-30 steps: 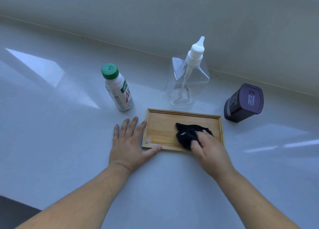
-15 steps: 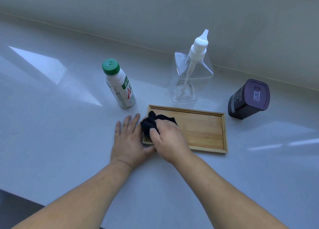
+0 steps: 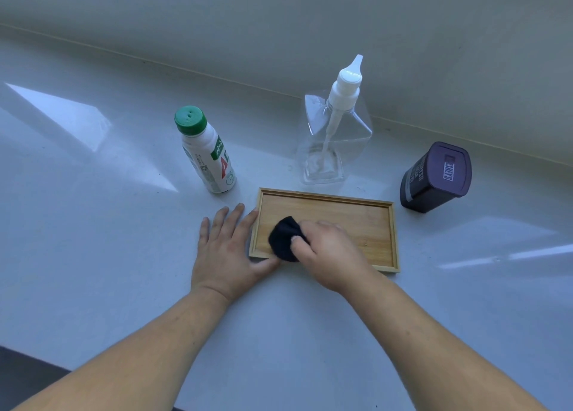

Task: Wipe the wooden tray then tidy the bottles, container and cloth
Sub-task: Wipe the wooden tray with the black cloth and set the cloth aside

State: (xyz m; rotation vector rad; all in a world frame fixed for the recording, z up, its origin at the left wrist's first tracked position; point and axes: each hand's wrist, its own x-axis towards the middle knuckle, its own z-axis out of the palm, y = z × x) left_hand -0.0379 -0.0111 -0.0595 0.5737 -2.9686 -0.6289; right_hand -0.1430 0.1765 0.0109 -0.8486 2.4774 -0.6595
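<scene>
- A white counter [image 3: 93, 240] is seen from above, with a pale wall [image 3: 279, 23] rising behind it and bright patches of light lying across the left and right of the surface.
- A white bottle [image 3: 208, 159] with a green cap is stood upright at the left, near the back left corner of the tray and apart from it.
- The left hand [image 3: 228, 249] is laid flat on the counter, palm down and fingers spread; its forefinger is pressed along the tray's left edge and its thumb is set against the front edge (nothing is held in it).
- A wooden tray [image 3: 356, 221] is placed flat on the counter in the middle, long side across the view.
- A dark cloth [image 3: 283, 238] is bunched on the left part of the tray, touching the wood.
- The right hand [image 3: 328, 252] is closed on the cloth, thumb and fingers curled over it, and is pressed down onto the tray.
- A clear pump bottle [image 3: 333, 140] with a white nozzle is stood just behind the tray's back edge.
- A dark purple container [image 3: 435, 178] with its lid on is set at the right, near the back right corner of the tray and not touching it.
</scene>
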